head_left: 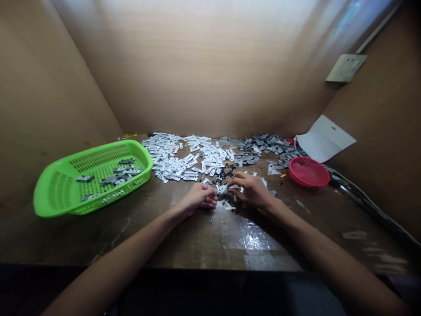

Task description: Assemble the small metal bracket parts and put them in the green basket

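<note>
My left hand (201,196) is closed in a pinch at the near edge of the small parts, its fingertips on one end of a small pale metal plate (222,189) with holes. Opposite it, my right hand (250,189) has its fingers curled at the plate's other end; what lies between thumb and fingers is too small to make out. Small black parts (226,172) are scattered just beyond both hands. A loose pale piece (229,206) lies below the fingertips, and a tiny metal part (211,221) sits nearer to me.
Many white metal plates (179,166) are spread behind my hands, with a darker grey pile (259,145) to their right. A green basket (46,208) holding several grey parts stands left. At right are a red bowl (309,173), a white card (324,138) and a wall socket (346,68).
</note>
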Motion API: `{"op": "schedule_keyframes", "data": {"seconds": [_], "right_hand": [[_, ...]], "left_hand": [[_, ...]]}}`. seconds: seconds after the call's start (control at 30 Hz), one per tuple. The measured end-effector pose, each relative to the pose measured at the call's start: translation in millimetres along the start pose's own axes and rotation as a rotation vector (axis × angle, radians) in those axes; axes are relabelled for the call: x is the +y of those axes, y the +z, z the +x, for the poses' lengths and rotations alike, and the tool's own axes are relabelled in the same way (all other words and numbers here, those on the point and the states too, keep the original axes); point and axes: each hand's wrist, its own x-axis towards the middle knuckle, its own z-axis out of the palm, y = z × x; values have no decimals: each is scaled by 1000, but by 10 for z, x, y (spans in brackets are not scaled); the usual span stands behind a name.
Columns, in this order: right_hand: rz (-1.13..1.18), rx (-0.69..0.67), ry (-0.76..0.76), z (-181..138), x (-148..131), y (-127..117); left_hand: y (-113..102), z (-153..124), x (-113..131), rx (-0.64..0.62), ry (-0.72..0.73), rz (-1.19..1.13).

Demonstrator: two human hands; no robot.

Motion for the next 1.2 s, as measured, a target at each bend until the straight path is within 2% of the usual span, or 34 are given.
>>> {"op": "schedule_keyframes", "data": {"seconds": [0.1, 0.23, 0.33, 0.47, 0.6, 0.77, 0.93, 1.07, 1.2], "right_hand": [[56, 47, 45, 13, 72, -20], [26, 158, 231, 134, 400, 33], [-65, 73, 323, 315, 695, 123], [-72, 9, 289, 551, 878, 222], [-43, -25, 245, 590, 818, 219], [55, -18, 233, 351, 624, 73], [213, 18, 215, 153, 472, -44], [263, 46, 160, 131, 379, -73], [345, 97, 97, 146, 175, -116]], "left_hand": [[-7, 0, 0, -7, -2, 5], [-25, 11, -16, -25, -3, 25], [-33, 14, -22, -43, 10, 39], [-42, 15, -16, -49, 24, 40], [-49, 21, -10, -56, 21, 39], [-52, 26, -23, -68, 27, 49], [-49, 22, -18, -70, 21, 61], [-52, 23, -11, -67, -1, 51], [-58, 33, -28, -68, -2, 50]]}}
